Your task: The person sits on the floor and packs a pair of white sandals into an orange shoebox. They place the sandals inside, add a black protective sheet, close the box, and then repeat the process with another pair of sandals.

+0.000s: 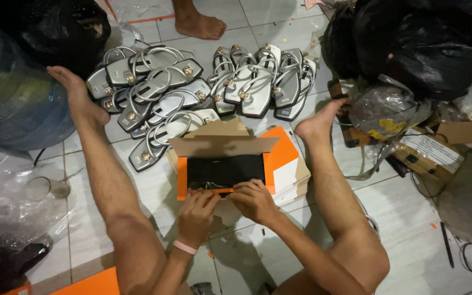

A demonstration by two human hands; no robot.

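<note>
Here both hands [228, 205] press the orange box's [279, 150] near edge.

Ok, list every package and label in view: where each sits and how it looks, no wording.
Orange box: open on the floor between the legs, black sheet inside, brown flaps up; left hand and right hand on its near edge.
Flat boxes: stacked under it, white and tan.
Brown parcel: right, white rectangular label.
Black bags: top right, bulging.
</note>
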